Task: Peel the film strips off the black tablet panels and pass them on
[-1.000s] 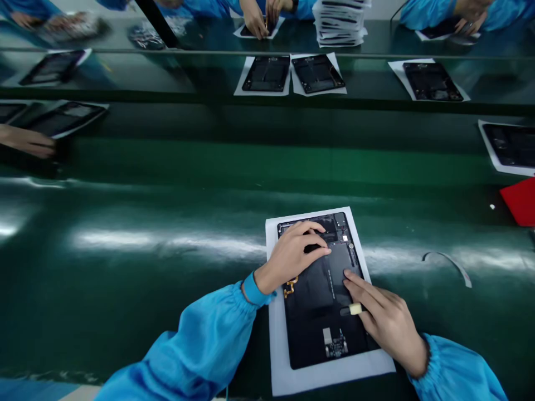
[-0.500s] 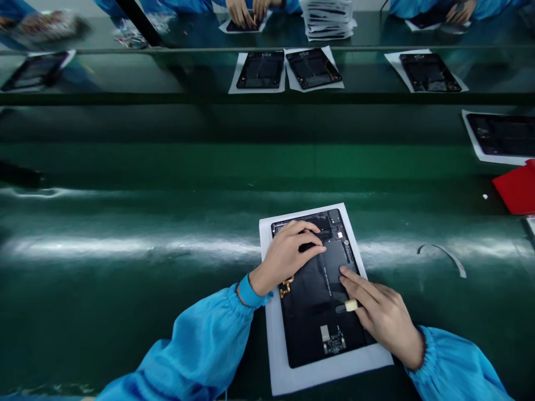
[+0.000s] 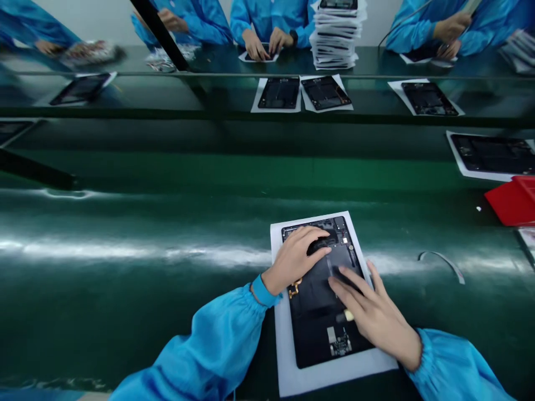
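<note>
An opened tablet (image 3: 309,334) lies on a white sheet (image 3: 288,384), its inside facing up. A small circuit board (image 3: 340,342) shows near its lower end, and an orange flex cable (image 3: 295,288) at its left edge. My left hand (image 3: 298,250), with a blue band at the wrist, rests over the upper left of the tablet, fingers stretched out and slightly bent. Across the right middle reaches my right hand (image 3: 371,306), its fingers spread, with no object visible in them. Beside its thumb side is a pale yellow tab (image 3: 348,316), partly covered.
A curved thin strip (image 3: 443,259) lies right of the sheet on the green bench. Further right are a red bin (image 3: 510,201) and another tablet (image 3: 495,153). Several tablets sit on the shelf (image 3: 188,92) opposite, where co-workers' hands (image 3: 267,44) work near a paper stack (image 3: 334,44).
The view has tilted up, showing more of the co-workers. My right hand's fingers have spread and shifted left over the tablet's middle. My left hand stays in place on the tablet.
</note>
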The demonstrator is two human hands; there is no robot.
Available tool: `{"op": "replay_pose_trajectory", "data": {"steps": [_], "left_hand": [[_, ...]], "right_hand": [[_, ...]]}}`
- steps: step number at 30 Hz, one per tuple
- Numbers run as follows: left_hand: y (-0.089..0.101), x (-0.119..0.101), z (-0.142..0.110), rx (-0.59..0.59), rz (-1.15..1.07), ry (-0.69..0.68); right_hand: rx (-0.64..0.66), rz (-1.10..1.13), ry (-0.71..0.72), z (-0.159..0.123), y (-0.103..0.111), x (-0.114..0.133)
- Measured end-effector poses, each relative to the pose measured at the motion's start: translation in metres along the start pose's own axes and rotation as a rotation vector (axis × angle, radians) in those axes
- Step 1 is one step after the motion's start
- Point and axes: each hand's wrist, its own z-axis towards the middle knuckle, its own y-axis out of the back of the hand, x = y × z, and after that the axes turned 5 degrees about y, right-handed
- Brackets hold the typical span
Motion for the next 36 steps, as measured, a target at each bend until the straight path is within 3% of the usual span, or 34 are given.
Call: {"op": "replay_pose_trajectory", "data": {"steps": [4,7,9,12,14,16,20,24,27,31,36], "left_hand": [[0.008,-0.007,-0.016,-0.228,-0.186,0.11],[0.019,-0.015,-0.061,-0.361,-0.321,0.373],[0.028,-0.021,-0.1,-0.322,-0.55,0.642],[0.04,-0.029,-0.146,-0.161,-0.904,0.991],[0.043,-0.036,-0.157,-0.023,-1.021,1.138],[0.042,-0.042,-0.154,0.076,-1.028,1.199],[0.028,-0.051,-0.137,0.088,-0.978,1.053],[-0.001,-0.045,-0.135,-0.058,-0.907,0.832],[-0.01,-0.03,-0.134,-0.122,-0.847,0.776],[0.019,-0.001,-0.098,-0.129,-0.722,0.741],[0.065,0.046,0.014,-0.308,-0.531,0.564]], "right_hand": [[-0.03,0.081,-0.119,0.023,-0.01,-0.022],[-0.1,0.171,-0.159,0.03,-0.016,-0.031],[-0.193,0.23,-0.173,0.03,-0.019,-0.032],[-0.377,0.243,-0.248,0.029,-0.021,-0.029],[-0.435,0.208,-0.316,0.029,-0.023,-0.027],[-0.432,0.171,-0.359,0.03,-0.026,-0.027],[-0.441,0.138,-0.37,0.03,-0.032,-0.03],[-0.494,0.125,-0.377,0.03,-0.037,-0.032],[-0.537,0.16,-0.396,0.029,-0.038,-0.036],[-0.664,0.304,-0.462,0.029,-0.04,-0.048],[-0.815,0.42,-0.617,0.03,-0.041,-0.057]]}}
